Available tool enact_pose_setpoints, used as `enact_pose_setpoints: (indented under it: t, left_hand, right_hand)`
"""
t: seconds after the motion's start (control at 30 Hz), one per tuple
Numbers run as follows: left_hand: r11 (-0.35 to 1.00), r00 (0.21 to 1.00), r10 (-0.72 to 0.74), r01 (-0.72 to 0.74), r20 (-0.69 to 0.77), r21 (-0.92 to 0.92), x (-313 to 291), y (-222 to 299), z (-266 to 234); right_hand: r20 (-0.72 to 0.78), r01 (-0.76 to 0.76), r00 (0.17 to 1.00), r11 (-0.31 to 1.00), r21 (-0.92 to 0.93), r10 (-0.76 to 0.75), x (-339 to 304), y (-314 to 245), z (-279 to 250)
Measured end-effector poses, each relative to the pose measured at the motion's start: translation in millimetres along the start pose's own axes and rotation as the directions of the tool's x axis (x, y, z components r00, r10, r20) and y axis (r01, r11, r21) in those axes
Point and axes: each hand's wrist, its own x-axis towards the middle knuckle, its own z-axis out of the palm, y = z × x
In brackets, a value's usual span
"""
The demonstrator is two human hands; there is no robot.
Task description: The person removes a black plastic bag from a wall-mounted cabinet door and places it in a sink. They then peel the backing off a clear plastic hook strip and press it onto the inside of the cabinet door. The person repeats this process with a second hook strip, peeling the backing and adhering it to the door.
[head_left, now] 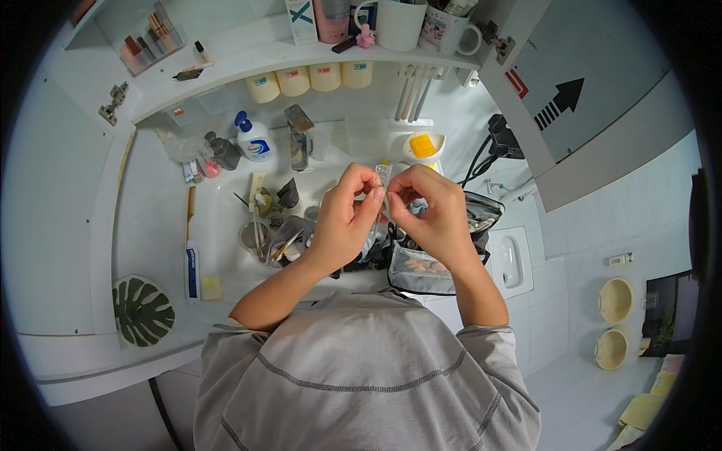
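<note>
Over the washbasin, my left hand (348, 210) and my right hand (430, 204) are raised close together, fingers pinched. Between their fingertips is a small, clear, narrow plastic piece (384, 173); its exact kind is too small to make out. Below my right hand lies an open black bag (421, 281) with clear pockets, partly covered by that hand and forearm. Near my left forearm, a clear pouch (287, 239) holds brushes and small items. Beside it stand a cup (254, 236) and a dark pointed container (288, 193).
A white pump bottle (256, 144), the tap (299, 139) and a soap dish with a yellow block (423, 145) line the basin's back. Overhead is a cabinet shelf (248, 66) with mugs; its doors stand open at both sides. A toothpaste tube (192, 272) lies left.
</note>
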Motion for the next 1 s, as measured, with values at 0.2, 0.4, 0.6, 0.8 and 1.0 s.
enact_pose_setpoints:
  t: [0.2,0.4,0.6,0.8,1.0]
  left_hand:
    - [0.999,0.998,-0.034,0.036,0.053,-0.027,-4,-11,-5]
    - [0.957,0.966,-0.207,0.233,0.156,-0.172,-17,-29,-5]
    - [0.863,0.918,-0.327,0.387,0.224,-0.326,-20,-40,-4]
    - [0.79,0.887,-0.404,0.461,0.221,-0.405,-17,-34,-4]
    - [0.848,0.91,-0.356,0.411,0.213,-0.336,-28,-46,-6]
  right_hand:
    - [-0.036,0.036,0.999,0.991,-0.126,-0.041,-6,5,7]
    - [-0.005,-0.078,0.997,0.994,-0.077,0.078,-26,17,10]
    - [0.066,-0.31,0.951,0.928,0.208,0.303,-37,33,5]
    - [0.117,-0.339,0.94,0.851,0.401,0.32,-37,37,6]
    - [0.104,-0.354,0.935,0.889,0.292,0.339,-45,41,15]
